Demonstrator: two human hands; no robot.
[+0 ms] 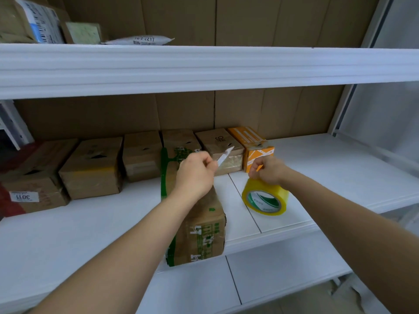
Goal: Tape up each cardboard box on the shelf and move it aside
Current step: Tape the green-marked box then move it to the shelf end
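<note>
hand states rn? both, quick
Left hand: closed, pinching the free end of the tape strip.
Right hand: closed, gripping the yellow tape roll from the top.

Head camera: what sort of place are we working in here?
Probably a parcel storeroom or small stockroom: white shelves backed with cardboard, a row of taped boxes, and a labelled mail bag on the upper shelf.

From my remote feed: white shelving (204, 66) spans the frame, backed by brown cardboard sheets (249, 19); a pale wall (390, 114) at right, evenly lit, floor (294, 307) glimpsed at bottom.
</note>
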